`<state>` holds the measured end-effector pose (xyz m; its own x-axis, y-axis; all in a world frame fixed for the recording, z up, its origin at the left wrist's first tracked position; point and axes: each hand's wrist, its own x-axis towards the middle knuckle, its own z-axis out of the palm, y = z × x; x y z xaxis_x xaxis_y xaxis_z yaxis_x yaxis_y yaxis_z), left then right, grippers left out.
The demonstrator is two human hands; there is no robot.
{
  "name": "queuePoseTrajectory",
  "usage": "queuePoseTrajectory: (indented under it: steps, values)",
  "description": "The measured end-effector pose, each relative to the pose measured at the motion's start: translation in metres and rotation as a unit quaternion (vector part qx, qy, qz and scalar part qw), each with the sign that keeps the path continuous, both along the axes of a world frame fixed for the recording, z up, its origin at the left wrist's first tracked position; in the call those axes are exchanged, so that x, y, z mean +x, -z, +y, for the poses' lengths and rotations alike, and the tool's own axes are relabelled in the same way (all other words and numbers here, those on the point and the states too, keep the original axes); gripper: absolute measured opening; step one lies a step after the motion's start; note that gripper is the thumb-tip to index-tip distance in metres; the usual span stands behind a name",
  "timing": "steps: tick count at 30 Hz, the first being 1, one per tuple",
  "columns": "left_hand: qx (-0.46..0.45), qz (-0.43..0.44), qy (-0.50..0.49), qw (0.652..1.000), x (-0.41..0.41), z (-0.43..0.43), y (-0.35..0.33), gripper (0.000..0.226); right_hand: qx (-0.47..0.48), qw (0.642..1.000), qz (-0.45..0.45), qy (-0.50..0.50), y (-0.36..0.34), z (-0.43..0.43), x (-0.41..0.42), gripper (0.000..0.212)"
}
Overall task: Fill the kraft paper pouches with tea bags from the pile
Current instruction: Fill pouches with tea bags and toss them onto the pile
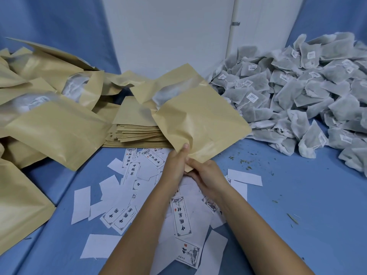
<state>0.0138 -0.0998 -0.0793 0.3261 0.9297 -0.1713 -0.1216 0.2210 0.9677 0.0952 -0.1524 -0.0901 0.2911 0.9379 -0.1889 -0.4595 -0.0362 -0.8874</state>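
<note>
Head view: I see the left grip point(176, 165) and right grip point(206, 179) both pinching the near corner of a kraft pouch point(200, 124), which slants up beyond them (tan, creased). The tea bag pile point(307, 92) lies to its right on the blue surface point(297, 195).

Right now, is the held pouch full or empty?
Likely empty: the pouch looks flat; left hand and right hand pinch its corner.
</note>
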Motion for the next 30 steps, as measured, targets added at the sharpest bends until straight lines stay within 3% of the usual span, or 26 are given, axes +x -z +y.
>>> queuePoseTrajectory:
  steps: [4, 6, 10, 13, 17, 21, 24, 26, 30]
  values:
    - [0.008, 0.033, -0.026, 0.999, -0.008, 0.008, -0.002, 0.010, 0.017, 0.983, -0.011, 0.185, -0.008, 0.001, 0.030, 0.006]
    - [0.036, 0.063, -0.017, 0.997, -0.010, 0.008, -0.001, 0.010, 0.006, 0.972, -0.046, 0.232, -0.009, -0.001, 0.035, 0.010]
    - [0.058, 0.066, -0.019, 0.996, -0.015, 0.004, -0.009, 0.016, 0.005, 0.983, -0.006, 0.182, -0.013, -0.002, 0.034, 0.026]
    - [0.055, 0.029, 0.011, 0.998, -0.021, 0.000, -0.019, 0.021, -0.011, 0.971, 0.034, 0.237, -0.015, -0.005, 0.045, 0.022]
    - [0.028, 0.052, 0.011, 0.998, -0.025, 0.001, -0.022, 0.019, -0.044, 0.962, 0.005, 0.269, -0.012, -0.008, 0.057, 0.033]
    - [0.029, 0.076, 0.006, 0.997, -0.027, 0.006, -0.018, 0.014, 0.013, 0.975, 0.075, 0.209, -0.017, -0.005, 0.058, 0.007]
    - [0.022, 0.085, -0.005, 0.996, -0.032, 0.014, -0.011, 0.012, 0.037, 0.970, 0.117, 0.209, -0.016, -0.005, 0.065, 0.006]
    - [0.013, 0.076, -0.017, 0.997, -0.035, 0.018, -0.008, 0.010, 0.021, 0.974, 0.074, 0.212, -0.015, -0.007, 0.069, 0.004]
    - [-0.009, -0.024, -0.070, 0.997, -0.036, 0.018, -0.005, 0.006, -0.040, 0.970, -0.135, 0.196, -0.014, -0.005, 0.067, 0.012]
